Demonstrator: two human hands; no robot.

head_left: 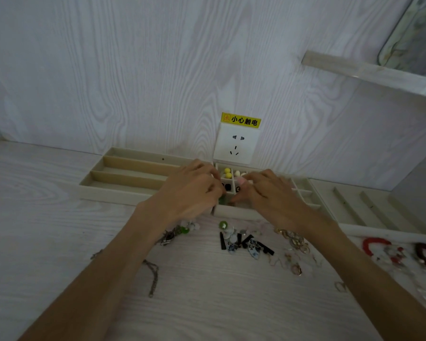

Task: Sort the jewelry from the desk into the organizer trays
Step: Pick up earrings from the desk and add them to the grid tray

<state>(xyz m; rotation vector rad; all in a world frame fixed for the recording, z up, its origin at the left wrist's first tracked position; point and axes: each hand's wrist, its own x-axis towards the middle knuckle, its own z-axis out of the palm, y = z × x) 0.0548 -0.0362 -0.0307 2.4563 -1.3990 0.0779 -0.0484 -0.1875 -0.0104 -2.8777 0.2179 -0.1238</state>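
1. Left hand (190, 190) and right hand (268, 190) cover the grid tray (234, 210); fingers curled, contents of either grasp indeterminate.
2. Visible compartments: two yellow beads (227, 172), two black pieces (226, 186).
3. Loose jewelry (246, 244) lies on desk (47, 230), near tray front.

A home desk nook: I sit at a pale wood-grain desk (47, 242) set against a wall (108, 70) covered in the same whitish wood pattern. A white wall socket (236, 143) sits just above the desk's back edge, topped by a yellow warning sticker (240, 120) printed in Chinese characters. To my upper right, a shelf (369, 70) juts from the wall, carrying a frame or mirror (411, 33) that reflects greenery. Beige organizer trays (123, 173) line the back of the desk, and loose jewelry (246, 244) lies scattered in front of them — earrings, chains, bead bracelets. The light is dim and domestic, nothing like a shop counter.
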